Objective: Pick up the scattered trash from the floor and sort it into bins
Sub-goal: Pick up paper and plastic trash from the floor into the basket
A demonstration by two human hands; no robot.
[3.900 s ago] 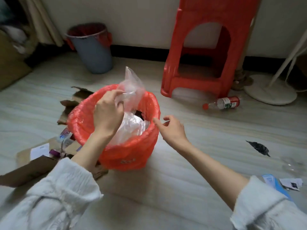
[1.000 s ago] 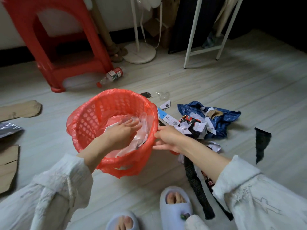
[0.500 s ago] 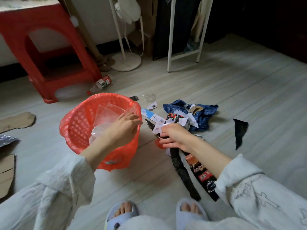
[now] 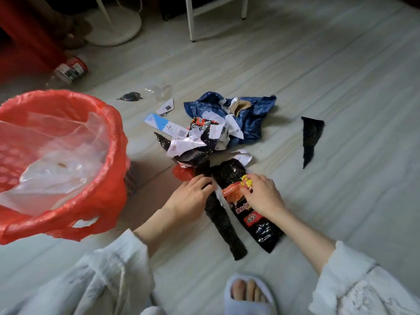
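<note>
- Head view, lower centre of frame: the left hand (image 4: pixel 193 196) lies flat, fingers spread, on a long black crinkled plastic strip (image 4: pixel 223 226), apparently pinning it for pickup.
- Just right of it, the right hand (image 4: pixel 263 194) curls its fingertips onto a black snack wrapper with red-and-yellow print (image 4: pixel 247 201); whether it has lifted it cannot be told.
- At left, the red mesh bin with a red bag liner (image 4: pixel 102 185) stands beside the pile, handy for drops, clear plastic sheeting (image 4: pixel 61 160) inside.
- Mid-frame, a crumpled blue plastic bag (image 4: pixel 252 114) and torn white paper scraps (image 4: pixel 216 130) lie on the floor, unsorted.
</note>
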